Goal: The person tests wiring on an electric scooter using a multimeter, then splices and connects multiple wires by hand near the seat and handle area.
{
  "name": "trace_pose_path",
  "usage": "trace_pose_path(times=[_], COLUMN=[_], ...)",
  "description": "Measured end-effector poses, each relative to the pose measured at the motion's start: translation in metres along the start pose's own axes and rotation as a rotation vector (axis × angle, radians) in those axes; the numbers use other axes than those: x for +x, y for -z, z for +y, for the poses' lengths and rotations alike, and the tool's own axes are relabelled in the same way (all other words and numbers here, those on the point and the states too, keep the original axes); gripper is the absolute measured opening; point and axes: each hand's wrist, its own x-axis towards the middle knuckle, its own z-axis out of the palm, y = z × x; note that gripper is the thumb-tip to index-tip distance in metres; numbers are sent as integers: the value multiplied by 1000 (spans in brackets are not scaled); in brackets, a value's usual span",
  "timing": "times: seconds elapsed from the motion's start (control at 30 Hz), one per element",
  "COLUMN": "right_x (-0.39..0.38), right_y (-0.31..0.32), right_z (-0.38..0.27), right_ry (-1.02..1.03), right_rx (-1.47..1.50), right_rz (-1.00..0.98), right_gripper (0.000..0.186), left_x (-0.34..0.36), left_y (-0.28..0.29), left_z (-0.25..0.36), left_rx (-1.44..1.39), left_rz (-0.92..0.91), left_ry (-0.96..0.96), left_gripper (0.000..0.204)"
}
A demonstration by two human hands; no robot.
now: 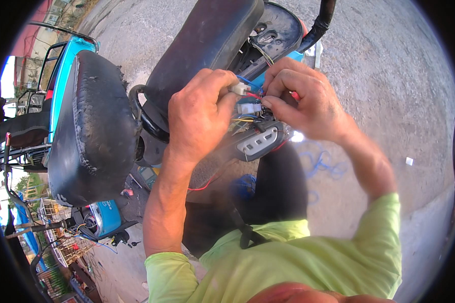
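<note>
Pinched in my left hand (pixel 197 108) is a white plastic wire connector (pixel 240 88) with red and blue wires running from it. My right hand (pixel 306 96) is closed with thumb and fingertips together at the same bundle of wires, just right of the connector. Something red (pixel 294 96) sticks out between its fingers; its kind is hidden. A second white connector (pixel 248 108) sits just below, among yellow and black wires. Under the hands lies a black controller housing (pixel 260 144) with a slotted metal plate. Around it is the opened body of a small vehicle.
A long black seat (pixel 197 45) is tipped up beyond my left hand. Left of it stands a worn black seat (pixel 93 131). A blue vehicle panel (pixel 106 217) with loose wires is at lower left. Blue wire (pixel 318 164) lies coiled on the concrete ground (pixel 389 101).
</note>
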Motion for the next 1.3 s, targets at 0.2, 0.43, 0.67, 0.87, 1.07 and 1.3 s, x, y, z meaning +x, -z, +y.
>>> trace_pose_path(times=[0.2,0.43,0.67,0.87,1.07,1.3], right_x=[-4,-7,-6,-4,5,1], right_y=[-7,-4,-2,2,6,6], right_z=[7,3,7,18,31,25], right_ry=[47,64,-19,-282,-443,-468], right_rx=[39,44,102,443,598,549], right_rz=[13,-21,-40,40,19,54], right_gripper=[13,10,8,20,26,28], left_x=[-5,-6,-4,0,2,1], left_y=[-4,-9,-7,-2,-2,-5], left_z=[-3,-3,2,1,2,1], left_rx=[46,70,66,47,14,7], left_rz=[42,96,153,78,82,89], left_ry=[-92,-92,-71,2,48,76], left_gripper=[27,28,31,39,39,39])
